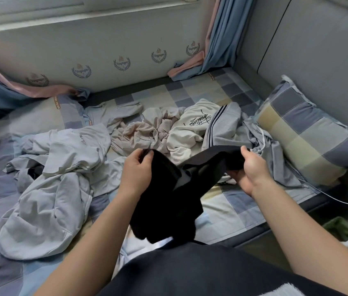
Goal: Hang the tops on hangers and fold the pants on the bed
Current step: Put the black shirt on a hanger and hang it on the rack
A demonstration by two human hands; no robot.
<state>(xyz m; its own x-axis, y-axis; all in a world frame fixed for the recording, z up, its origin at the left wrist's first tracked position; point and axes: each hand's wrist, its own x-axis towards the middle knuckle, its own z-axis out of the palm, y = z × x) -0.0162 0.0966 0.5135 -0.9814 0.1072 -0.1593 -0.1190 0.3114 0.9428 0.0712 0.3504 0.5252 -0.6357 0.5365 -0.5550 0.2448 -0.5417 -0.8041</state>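
I hold a black garment (166, 201) stretched between both hands above the bed (228, 208). My left hand (136, 169) pinches one end of its band, my right hand (252, 167) grips the other end, and the rest hangs down toward me. Behind it lies a heap of clothes: a pale grey hooded top (46, 201) at the left, a beige crumpled piece (145, 129) in the middle, a cream top with black script (192, 124), and grey pants with dark stripes (222, 124) at the right. No hanger is in view.
A checked pillow (305, 133) leans against the grey padded headboard (318, 50) at the right. Blue and pink curtains (218, 39) hang at the back wall. A white cord (329, 199) trails off the bed's right edge. Green cloth (339, 229) lies beyond that edge.
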